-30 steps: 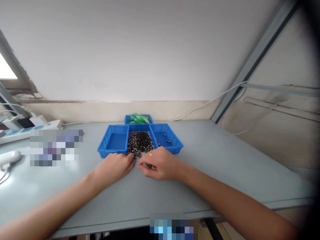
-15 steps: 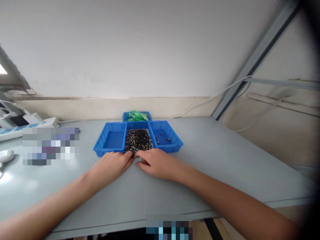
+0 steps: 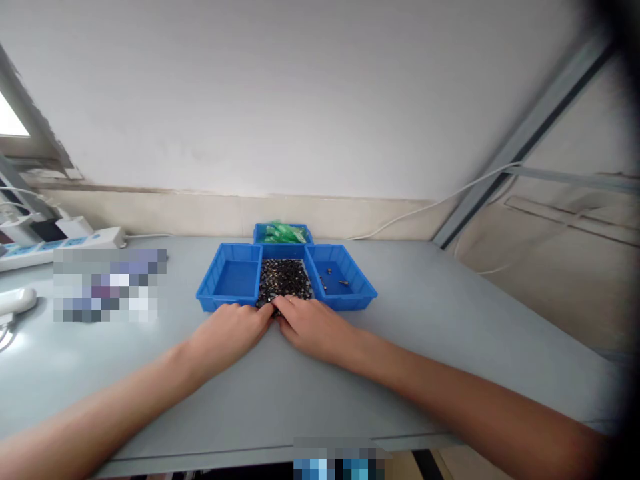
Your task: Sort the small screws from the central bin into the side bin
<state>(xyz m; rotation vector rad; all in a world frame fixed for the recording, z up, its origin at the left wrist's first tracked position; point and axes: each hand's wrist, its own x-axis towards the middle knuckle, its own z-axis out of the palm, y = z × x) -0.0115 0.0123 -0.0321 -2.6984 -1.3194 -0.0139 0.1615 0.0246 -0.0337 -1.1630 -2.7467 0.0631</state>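
A heap of small dark metal parts [image 3: 284, 279] lies between two blue trays. The left tray [image 3: 220, 277] looks bare inside. Its twin on the right [image 3: 359, 288] holds a few loose parts. Both of my hands rest on the grey table [image 3: 425, 320] at the heap's near edge. My left hand [image 3: 234, 331] lies palm down, fingers close together and tips at the parts. My right hand [image 3: 313, 325] has its fingers curled in, meeting the left fingertips. Whatever the fingertips pinch is too small to make out.
A third blue tray [image 3: 260, 231] with green pieces stands behind the heap by the wall. A white power strip [image 3: 65, 241] and a white device [image 3: 17, 300] are at the far left. A white cable [image 3: 450, 197] and a grey metal brace [image 3: 525, 127] run along the right.
My right hand slid forward and left from an open pinch to the heap's edge. My left hand crept slightly forward, so the fingertips now meet.
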